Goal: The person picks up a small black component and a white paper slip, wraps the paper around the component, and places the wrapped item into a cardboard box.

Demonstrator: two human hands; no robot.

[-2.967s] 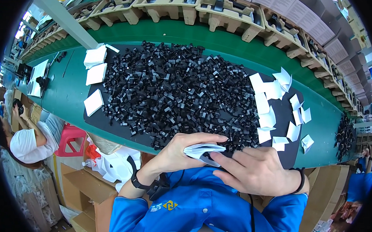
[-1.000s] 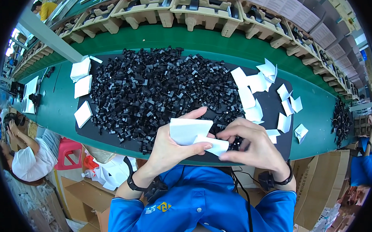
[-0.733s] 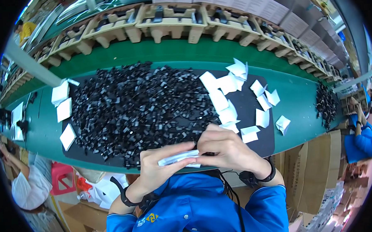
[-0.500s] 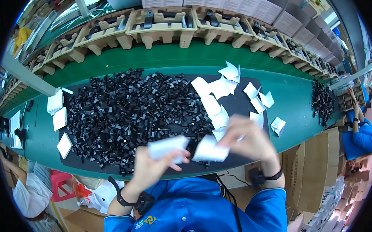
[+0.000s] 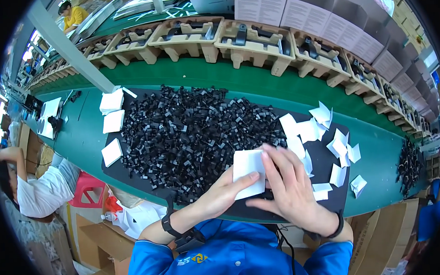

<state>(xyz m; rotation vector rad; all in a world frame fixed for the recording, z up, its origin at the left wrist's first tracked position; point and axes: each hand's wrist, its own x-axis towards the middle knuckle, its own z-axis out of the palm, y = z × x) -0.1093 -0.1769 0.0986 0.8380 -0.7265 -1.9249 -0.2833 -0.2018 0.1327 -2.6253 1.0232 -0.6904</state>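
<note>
My left hand point(image 5: 216, 192) grips a folded white leaflet point(image 5: 246, 162), its thumb lying across the front, just over the near edge of the dark mat point(image 5: 326, 203). Against the leaflet's right edge are the fingertips of my right hand point(image 5: 293, 193), its fingers stretched out and thumb apart. Beyond both hands spreads a large heap of small black plastic parts point(image 5: 195, 133). Several loose folded white leaflets point(image 5: 308, 130) lie to the heap's right, some standing half unfolded. White leaflet stacks point(image 5: 113, 121) sit along its left side.
Moulded tan trays point(image 5: 228, 39) holding black parts run along the far side, with grey printed boxes point(image 5: 261, 8) behind. A post point(image 5: 68, 46) rises at far left. Black cables point(image 5: 409, 166) lie at far right. Near a red stool point(image 5: 87, 189) sits another person point(image 5: 48, 191).
The view has swung, shifting the table rightward in the picture. Both hands held white paper apart before; now they meet at one leaflet in my left hand, and my right fingers have straightened.
</note>
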